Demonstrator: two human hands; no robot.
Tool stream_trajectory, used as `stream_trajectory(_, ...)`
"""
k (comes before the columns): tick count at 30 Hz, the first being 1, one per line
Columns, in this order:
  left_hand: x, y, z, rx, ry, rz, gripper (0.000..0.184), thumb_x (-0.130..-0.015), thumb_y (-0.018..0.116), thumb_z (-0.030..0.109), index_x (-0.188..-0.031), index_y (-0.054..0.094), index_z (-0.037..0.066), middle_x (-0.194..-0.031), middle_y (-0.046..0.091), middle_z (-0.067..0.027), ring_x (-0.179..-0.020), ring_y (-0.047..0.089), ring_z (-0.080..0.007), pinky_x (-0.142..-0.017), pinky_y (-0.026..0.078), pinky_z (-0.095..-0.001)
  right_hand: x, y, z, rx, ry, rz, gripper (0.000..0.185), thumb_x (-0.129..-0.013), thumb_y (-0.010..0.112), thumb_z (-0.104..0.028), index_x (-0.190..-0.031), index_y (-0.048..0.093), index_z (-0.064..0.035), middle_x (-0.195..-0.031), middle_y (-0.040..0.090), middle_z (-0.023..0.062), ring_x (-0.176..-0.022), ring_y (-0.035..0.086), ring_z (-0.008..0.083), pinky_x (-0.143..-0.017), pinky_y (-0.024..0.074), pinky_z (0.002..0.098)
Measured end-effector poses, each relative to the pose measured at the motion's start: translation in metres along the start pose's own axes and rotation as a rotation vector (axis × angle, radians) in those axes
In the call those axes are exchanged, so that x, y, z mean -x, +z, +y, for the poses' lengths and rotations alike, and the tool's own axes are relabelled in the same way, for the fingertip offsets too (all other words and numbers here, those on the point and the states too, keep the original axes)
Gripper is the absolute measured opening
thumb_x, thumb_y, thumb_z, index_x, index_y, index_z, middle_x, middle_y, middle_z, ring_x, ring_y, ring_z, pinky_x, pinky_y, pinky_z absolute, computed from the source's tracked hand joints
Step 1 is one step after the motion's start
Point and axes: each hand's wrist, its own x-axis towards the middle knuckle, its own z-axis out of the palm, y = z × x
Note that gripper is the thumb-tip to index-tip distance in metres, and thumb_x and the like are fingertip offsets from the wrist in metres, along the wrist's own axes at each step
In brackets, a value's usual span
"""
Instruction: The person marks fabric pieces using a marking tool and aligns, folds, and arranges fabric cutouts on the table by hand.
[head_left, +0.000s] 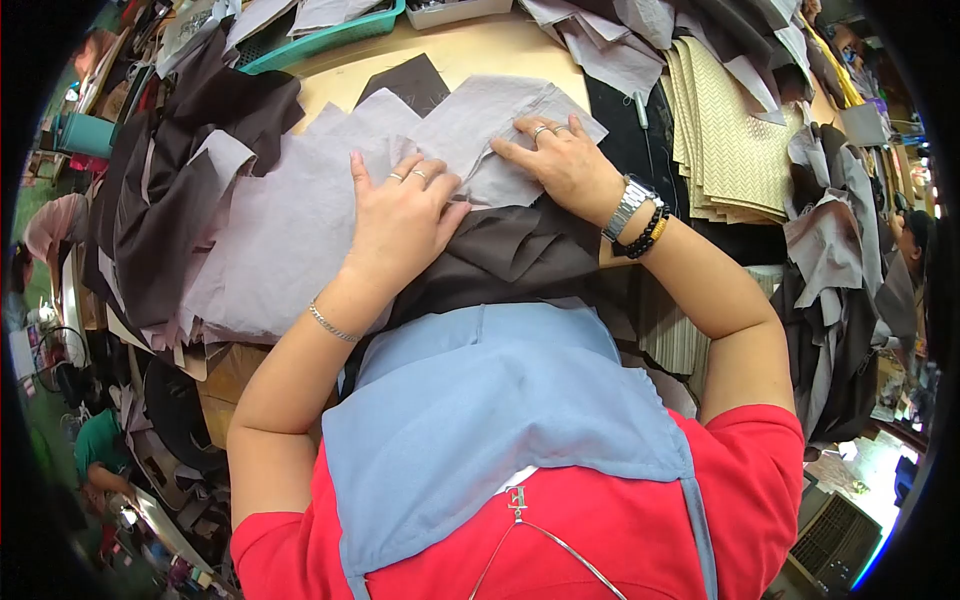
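Note:
Pale grey-lilac fabric pieces (290, 215) lie in an overlapping stack across the table before me. My left hand (405, 215) rests on them with its fingers spread, the fingertips near a folded edge. To its right, my right hand (565, 165) lies on another pale fabric piece (490, 115), fingers apart and pressing lightly on the cloth. Dark brown fabric (500, 245) hangs crumpled at the table's front edge, just below both hands. Behind the pale pieces a dark brown cut piece (405, 82) lies flat.
Dark fabric (200, 130) is heaped at the left. A screwdriver-like tool (643, 125) lies on black cloth at the right, beside woven-pattern cream sheets (725, 140). A green tray (325, 38) stands at the back of the table (470, 55). Another person's arm (108, 480) shows at lower left.

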Motion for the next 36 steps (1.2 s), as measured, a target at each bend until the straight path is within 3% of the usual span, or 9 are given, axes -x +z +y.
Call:
stream_trajectory(4,0.007,0.007,-0.005,0.124,-0.094,0.020,0.031,-0.088,0.069,0.037,-0.109,0.067,0.015,-0.117,0.066,0.0009,-0.108,0.063,-0.0219,-0.104,0.025,-0.0731,-0.004,-0.008,-0.001,0.003,-0.090,0.062,0.039,-0.089,0.053,-0.013,-0.127,0.056,-0.0195,-0.123,0.058,0.0103,-0.114,0.059,0.0273,-0.099,0.0438,0.0572)
stream_trajectory(10,0.005,0.008,-0.008,0.187,-0.137,0.043,0.034,-0.086,0.071,0.039,-0.108,0.067,0.014,-0.116,0.066,0.0000,-0.103,0.065,-0.0221,-0.104,0.027,-0.0716,-0.012,0.000,-0.004,-0.243,-0.171,0.096,0.032,-0.086,0.057,-0.010,-0.116,0.062,-0.0169,-0.110,0.062,0.0064,-0.098,0.061,0.0263,-0.089,0.0482,0.0384)
stream_trajectory(19,0.005,0.006,-0.008,0.211,-0.138,0.022,0.037,-0.083,0.074,0.039,-0.109,0.066,0.014,-0.114,0.066,-0.0008,-0.099,0.065,-0.0229,-0.103,0.028,-0.0710,-0.018,-0.007,-0.013,-0.368,-0.188,0.084,0.028,-0.087,0.056,-0.011,-0.112,0.067,-0.0175,-0.110,0.062,0.0051,-0.100,0.060,0.0261,-0.089,0.0478,0.0378)
stream_trajectory(22,0.007,0.011,-0.009,0.236,-0.144,0.048,0.042,-0.081,0.075,0.038,-0.113,0.063,0.015,-0.114,0.066,-0.0024,-0.101,0.064,-0.0247,-0.103,0.031,-0.0686,-0.019,-0.007,-0.019,-0.417,-0.221,0.077,0.046,-0.077,0.056,0.003,-0.117,0.066,-0.0166,-0.113,0.061,0.0073,-0.100,0.059,0.0285,-0.088,0.0481,0.0386)
stream_trajectory(25,0.007,0.013,-0.008,0.256,-0.144,0.075,0.047,-0.080,0.077,0.037,-0.118,0.060,0.014,-0.115,0.066,-0.0049,-0.104,0.063,-0.0266,-0.102,0.033,-0.0657,-0.021,-0.008,-0.024,-0.404,-0.233,0.073,0.033,-0.086,0.054,-0.008,-0.115,0.067,-0.0198,-0.111,0.061,0.0050,-0.098,0.060,0.0259,-0.089,0.0476,0.0374)
stream_trajectory(31,0.009,0.014,-0.009,0.312,-0.154,0.092,0.052,-0.078,0.079,0.034,-0.120,0.059,0.013,-0.117,0.065,-0.0066,-0.110,0.062,-0.0274,-0.102,0.033,-0.0646,-0.023,-0.005,-0.027,-0.426,-0.243,0.033,0.037,-0.086,0.054,-0.007,-0.118,0.065,-0.0218,-0.113,0.060,0.0073,-0.100,0.059,0.0283,-0.089,0.0479,0.0383)
stream_trajectory(36,0.012,0.014,-0.012,0.323,-0.085,0.151,0.045,-0.079,0.078,0.032,-0.116,0.060,0.014,-0.117,0.066,-0.0034,-0.112,0.062,-0.0258,-0.103,0.032,-0.0654,-0.023,-0.009,-0.032,-0.366,-0.255,0.019,0.036,-0.087,0.054,-0.009,-0.119,0.065,-0.0221,-0.115,0.059,0.0082,-0.103,0.058,0.0293,-0.089,0.0481,0.0396)
